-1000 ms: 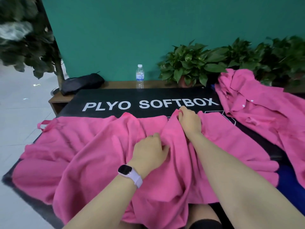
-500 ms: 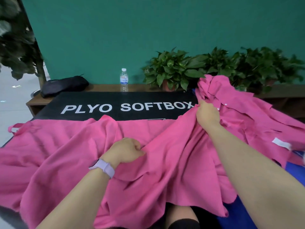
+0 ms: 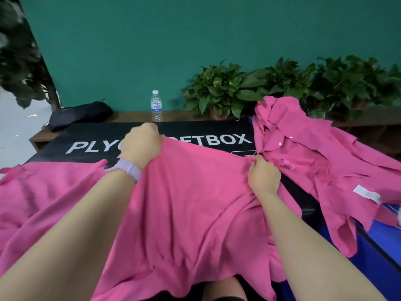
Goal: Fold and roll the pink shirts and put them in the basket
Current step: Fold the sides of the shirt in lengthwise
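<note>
The pink shirt (image 3: 191, 205) lies spread on the black surface (image 3: 91, 135), hanging toward the person. The left hand (image 3: 141, 146) has its grip closed on the far edge, lifted; the right hand (image 3: 263, 177) pinches the edge beside a pile of pink shirts (image 3: 314, 153).

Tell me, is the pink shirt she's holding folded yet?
Not folded. The pink shirt hangs spread and rumpled, gripped by the left hand and right hand; no neat crease shows.
</note>
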